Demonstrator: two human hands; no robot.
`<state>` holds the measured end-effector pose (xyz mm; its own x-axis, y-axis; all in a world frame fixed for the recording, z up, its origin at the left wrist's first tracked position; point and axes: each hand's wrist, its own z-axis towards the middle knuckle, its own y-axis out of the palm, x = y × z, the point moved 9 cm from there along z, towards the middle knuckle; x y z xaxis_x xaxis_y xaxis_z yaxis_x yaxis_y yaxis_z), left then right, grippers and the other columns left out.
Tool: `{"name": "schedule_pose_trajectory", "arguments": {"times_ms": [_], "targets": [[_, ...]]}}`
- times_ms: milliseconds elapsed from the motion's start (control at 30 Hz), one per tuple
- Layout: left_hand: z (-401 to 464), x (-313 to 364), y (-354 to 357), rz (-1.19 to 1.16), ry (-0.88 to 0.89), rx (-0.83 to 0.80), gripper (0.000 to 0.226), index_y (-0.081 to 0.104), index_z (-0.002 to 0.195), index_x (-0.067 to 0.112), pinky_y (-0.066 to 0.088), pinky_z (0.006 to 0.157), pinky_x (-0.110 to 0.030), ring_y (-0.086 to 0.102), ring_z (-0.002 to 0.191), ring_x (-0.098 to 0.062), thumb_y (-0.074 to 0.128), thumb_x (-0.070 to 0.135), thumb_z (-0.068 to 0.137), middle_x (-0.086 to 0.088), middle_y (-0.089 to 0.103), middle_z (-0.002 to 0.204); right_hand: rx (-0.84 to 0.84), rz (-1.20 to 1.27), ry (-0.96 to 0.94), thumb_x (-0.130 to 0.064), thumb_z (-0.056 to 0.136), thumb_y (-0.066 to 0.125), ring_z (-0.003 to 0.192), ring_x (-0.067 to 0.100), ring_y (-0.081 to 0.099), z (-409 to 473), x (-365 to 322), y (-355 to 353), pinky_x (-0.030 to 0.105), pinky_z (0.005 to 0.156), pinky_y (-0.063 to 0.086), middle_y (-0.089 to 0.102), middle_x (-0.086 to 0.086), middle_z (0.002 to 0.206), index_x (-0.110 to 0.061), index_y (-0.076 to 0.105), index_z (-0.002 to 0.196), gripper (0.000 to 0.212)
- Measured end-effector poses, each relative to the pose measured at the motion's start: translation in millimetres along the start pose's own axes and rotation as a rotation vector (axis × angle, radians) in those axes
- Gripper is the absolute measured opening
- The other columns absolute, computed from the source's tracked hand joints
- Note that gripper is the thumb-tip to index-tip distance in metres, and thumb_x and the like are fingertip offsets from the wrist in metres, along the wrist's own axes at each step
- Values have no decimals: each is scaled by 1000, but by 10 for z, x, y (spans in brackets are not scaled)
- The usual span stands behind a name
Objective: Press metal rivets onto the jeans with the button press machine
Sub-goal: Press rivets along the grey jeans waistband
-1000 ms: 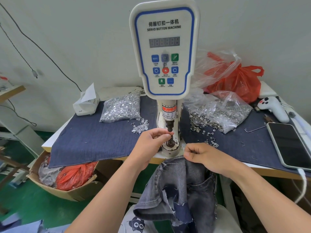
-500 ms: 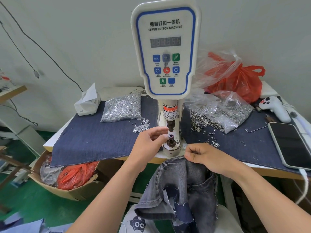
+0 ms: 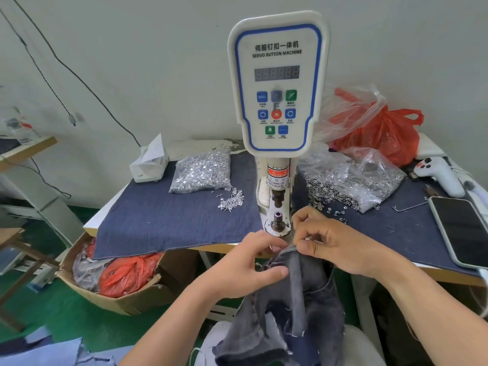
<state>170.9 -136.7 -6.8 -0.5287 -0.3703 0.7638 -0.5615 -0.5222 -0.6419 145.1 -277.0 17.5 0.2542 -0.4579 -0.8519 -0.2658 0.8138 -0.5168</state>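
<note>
The white servo button machine (image 3: 277,85) stands at the table's front middle, its lower die (image 3: 277,219) bare under the punch. Grey-blue jeans (image 3: 298,307) hang below the table edge in front of the die. My left hand (image 3: 250,262) pinches the jeans' top edge from the left. My right hand (image 3: 327,241) grips the same edge from the right, just beside the die. A bag of silver rivet pins (image 3: 202,171) lies left of the machine with loose pins (image 3: 232,199) spilled near it. A bag of ring-shaped rivet caps (image 3: 353,180) lies to the right.
Denim cloth (image 3: 163,220) covers the table. A tissue box (image 3: 148,165) sits at back left, an orange bag (image 3: 383,133) at back right, a white handheld controller (image 3: 441,175) and a phone (image 3: 462,228) at right. A cardboard box (image 3: 111,291) stands on the floor to the left.
My left hand has left the die and dropped to the jeans' top edge. The right hand has lifted the jeans edge slightly toward the die.
</note>
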Motion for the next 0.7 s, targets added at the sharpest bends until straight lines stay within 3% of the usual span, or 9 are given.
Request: {"name": "schedule_pose_trajectory", "arguments": {"times_ms": [100, 200, 267, 333, 400, 500, 533, 600, 700], "targets": [[13, 78, -116, -106, 64, 81, 21, 63, 110, 33, 48, 101, -37, 59, 113, -15, 78, 31, 94, 11, 63, 114, -17, 136, -7, -28, 101, 57, 83, 4, 49, -34, -92, 2, 17, 78, 39, 57, -12, 90, -22, 65, 88, 17], [13, 75, -82, -364, 47, 10, 16, 61, 95, 28, 49, 85, -36, 59, 93, -15, 76, 27, 92, 6, 64, 99, -56, 192, 50, -29, 103, 55, 85, 13, 45, -65, -57, -5, 30, 81, 36, 53, -2, 90, -9, 59, 90, 25], [-2, 53, -66, -565, 20, -17, 14, 60, 90, 25, 44, 76, -29, 53, 84, -15, 74, 26, 90, 2, 61, 91, -96, 119, 116, -34, 102, 60, 92, 16, 47, -77, -6, 0, 31, 88, 38, 51, -6, 104, -21, 60, 88, 20], [-5, 15, -85, -665, -17, 6, 11, 62, 85, 26, 43, 72, -26, 52, 81, -15, 72, 28, 88, 0, 59, 87, -155, -77, 200, -43, 98, 65, 101, 7, 51, -104, 88, 14, 17, 93, 39, 47, -11, 117, -38, 58, 95, 9], [1, -26, -111, -591, -60, 31, 18, 58, 77, 28, 41, 70, -20, 51, 76, -9, 71, 32, 89, 6, 57, 83, -217, -210, 202, -39, 97, 67, 102, -1, 52, -130, 98, 64, 10, 92, 39, 52, -15, 117, -44, 53, 103, 17], [-7, -149, -153, -140, -140, 30, 31, 55, 72, 25, 40, 80, -19, 54, 86, 3, 71, 36, 97, 22, 54, 88, -173, -170, 158, -20, 97, 68, 96, 14, 59, -125, 31, 48, 31, 90, 47, 64, -10, 101, -35, 56, 100, 19], [-16, -173, -165, -30, -142, 21, 32, 55, 74, 25, 41, 88, -25, 53, 98, 1, 70, 38, 99, 21, 53, 93, -155, -139, 149, -17, 96, 67, 94, 20, 58, -127, 15, 35, 36, 89, 46, 65, -4, 100, -33, 57, 99, 19], [-33, -170, -183, 51, -129, 2, 32, 54, 74, 31, 39, 100, -32, 43, 111, -8, 69, 44, 99, 15, 51, 105, -133, -64, 127, -12, 94, 66, 88, 16, 55, -126, -9, 11, 35, 85, 45, 64, 1, 98, -34, 59, 96, 23], [-68, -183, -207, 41, -167, -11, 29, 58, 77, 35, 45, 100, -35, 49, 109, -10, 69, 53, 96, 8, 53, 111, -137, -16, 146, -15, 92, 64, 91, 17, 57, -128, 36, 11, 39, 91, 46, 65, 0, 103, -34, 61, 101, 22]]}}
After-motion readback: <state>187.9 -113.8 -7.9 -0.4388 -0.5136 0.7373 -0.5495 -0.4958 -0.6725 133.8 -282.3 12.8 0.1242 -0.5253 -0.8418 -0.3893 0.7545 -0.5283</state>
